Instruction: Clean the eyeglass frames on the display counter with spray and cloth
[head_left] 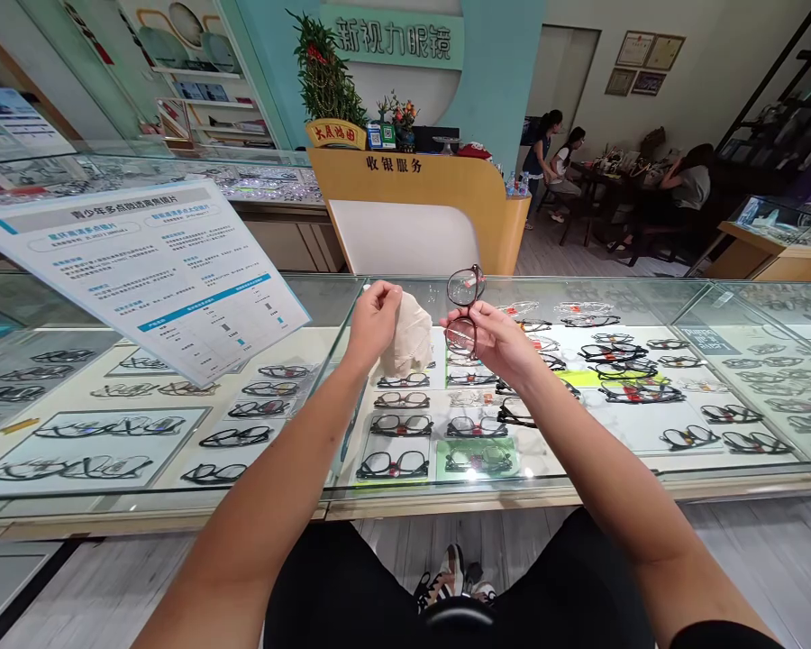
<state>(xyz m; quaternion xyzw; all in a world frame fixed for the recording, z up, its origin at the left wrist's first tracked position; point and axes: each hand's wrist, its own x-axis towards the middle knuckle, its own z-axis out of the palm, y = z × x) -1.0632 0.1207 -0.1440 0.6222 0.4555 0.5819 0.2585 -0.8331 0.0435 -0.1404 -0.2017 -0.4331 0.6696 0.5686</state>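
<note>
My left hand (373, 320) is closed on a pale cream cloth (409, 335), which hangs down from its fingers. To the right, my right hand (498, 338) grips a pair of eyeglasses (465, 287) by the middle. The glasses are turned on end, one round dark-rimmed lens above the other. A gap separates the cloth from the glasses. Both hands are over the glass display counter (405, 491), where rows of spectacle frames (393, 464) lie under the glass.
A printed sign sheet (149, 261) stands tilted on the counter at left. Behind is a wooden reception desk (412, 180) with a potted plant (324, 72). Several people (689, 185) are around a table at the back right. Another showcase (784, 234) stands at far right.
</note>
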